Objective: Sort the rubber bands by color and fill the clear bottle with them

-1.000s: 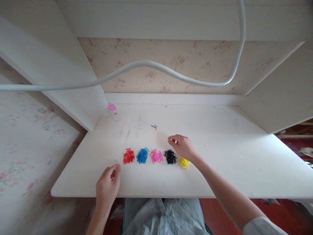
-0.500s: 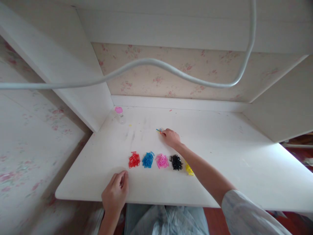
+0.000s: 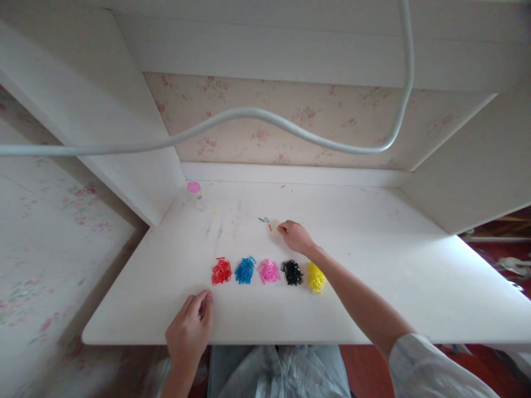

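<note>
My right hand [image 3: 295,236] reaches over the middle of the table, thumb and fingers pinched together at a small yellow rubber band [image 3: 275,230]. Just left of the fingertips lies a red rubber band [image 3: 270,228]. A few blue and yellow bands [image 3: 264,220] are slightly farther back. My left hand [image 3: 189,327] rests near the front edge, fingers curled shut, with nothing visible in them. Between the hands runs a row of small rubber-band piles: red [image 3: 222,271], blue [image 3: 245,270], pink [image 3: 269,271], black [image 3: 292,273] and yellow [image 3: 316,277].
A clear bottle with a pink cap [image 3: 193,187] stands at the table's back left corner. Stray yellow [image 3: 214,213] and red [image 3: 282,186] bits lie on the white table [image 3: 373,287]. A white cable [image 3: 249,113] hangs across the upper view.
My right hand has drawn slightly right and nearer, away from the loose bands, which now lie spread apart. The yellow pile shows fully now. My left hand stays in place on the table.
</note>
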`<action>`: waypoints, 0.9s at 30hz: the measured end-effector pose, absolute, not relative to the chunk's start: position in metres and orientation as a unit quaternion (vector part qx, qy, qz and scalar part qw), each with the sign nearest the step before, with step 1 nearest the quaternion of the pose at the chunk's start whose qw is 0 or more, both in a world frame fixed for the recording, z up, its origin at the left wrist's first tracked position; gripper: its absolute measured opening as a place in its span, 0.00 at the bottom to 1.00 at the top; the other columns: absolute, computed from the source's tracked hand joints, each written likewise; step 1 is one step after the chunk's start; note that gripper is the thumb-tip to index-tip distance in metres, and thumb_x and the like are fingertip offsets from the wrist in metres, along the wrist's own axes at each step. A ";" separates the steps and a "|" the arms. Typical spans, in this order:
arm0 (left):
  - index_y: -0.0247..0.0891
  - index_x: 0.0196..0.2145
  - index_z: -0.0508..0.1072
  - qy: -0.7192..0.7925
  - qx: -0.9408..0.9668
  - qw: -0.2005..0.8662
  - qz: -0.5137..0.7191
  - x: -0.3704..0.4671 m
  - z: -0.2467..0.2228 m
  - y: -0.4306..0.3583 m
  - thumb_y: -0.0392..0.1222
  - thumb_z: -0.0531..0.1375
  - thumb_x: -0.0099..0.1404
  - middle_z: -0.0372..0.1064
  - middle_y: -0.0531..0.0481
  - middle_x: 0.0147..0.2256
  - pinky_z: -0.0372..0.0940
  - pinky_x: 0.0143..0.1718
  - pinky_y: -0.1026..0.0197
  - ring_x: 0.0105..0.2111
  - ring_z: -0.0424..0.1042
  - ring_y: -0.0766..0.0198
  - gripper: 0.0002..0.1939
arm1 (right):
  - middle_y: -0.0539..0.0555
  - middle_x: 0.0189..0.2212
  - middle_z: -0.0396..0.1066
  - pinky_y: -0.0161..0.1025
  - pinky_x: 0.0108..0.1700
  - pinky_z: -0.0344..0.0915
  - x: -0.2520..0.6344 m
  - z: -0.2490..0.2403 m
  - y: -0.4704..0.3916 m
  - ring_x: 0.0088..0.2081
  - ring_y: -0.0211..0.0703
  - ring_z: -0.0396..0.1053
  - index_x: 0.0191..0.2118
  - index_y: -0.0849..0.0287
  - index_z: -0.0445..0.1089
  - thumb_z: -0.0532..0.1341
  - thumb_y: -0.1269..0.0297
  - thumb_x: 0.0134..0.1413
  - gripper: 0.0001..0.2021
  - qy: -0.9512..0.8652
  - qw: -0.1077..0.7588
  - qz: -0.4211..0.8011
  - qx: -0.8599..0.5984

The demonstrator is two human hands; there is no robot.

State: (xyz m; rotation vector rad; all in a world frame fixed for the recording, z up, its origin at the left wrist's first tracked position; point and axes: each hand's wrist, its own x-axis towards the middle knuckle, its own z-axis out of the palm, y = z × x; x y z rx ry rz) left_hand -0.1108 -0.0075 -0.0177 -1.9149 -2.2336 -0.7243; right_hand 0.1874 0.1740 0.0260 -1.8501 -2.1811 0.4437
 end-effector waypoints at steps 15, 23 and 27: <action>0.41 0.35 0.73 -0.690 -0.661 -0.055 -0.290 -0.110 -0.001 0.010 0.49 0.53 0.65 0.73 0.52 0.30 0.63 0.30 0.65 0.26 0.70 0.66 0.12 | 0.50 0.29 0.71 0.32 0.33 0.60 0.256 0.036 0.063 0.27 0.35 0.65 0.35 0.53 0.75 0.52 0.55 0.61 0.16 -0.666 0.305 0.134 -0.668; 0.42 0.35 0.73 -0.610 -0.739 -0.125 -0.257 -0.060 0.040 0.065 0.49 0.50 0.66 0.74 0.50 0.37 0.64 0.38 0.64 0.35 0.72 0.64 0.14 | 0.51 0.29 0.71 0.32 0.29 0.58 0.275 0.012 0.018 0.26 0.36 0.65 0.39 0.53 0.76 0.50 0.52 0.62 0.18 -0.644 0.291 0.142 -0.693; 0.43 0.35 0.73 -0.610 -0.768 -0.113 -0.161 -0.027 0.048 0.103 0.44 0.51 0.66 0.73 0.52 0.37 0.63 0.38 0.64 0.35 0.72 0.65 0.12 | 0.51 0.29 0.71 0.34 0.30 0.59 0.281 0.006 0.009 0.25 0.36 0.64 0.38 0.53 0.76 0.50 0.49 0.61 0.20 -0.601 0.328 0.151 -0.713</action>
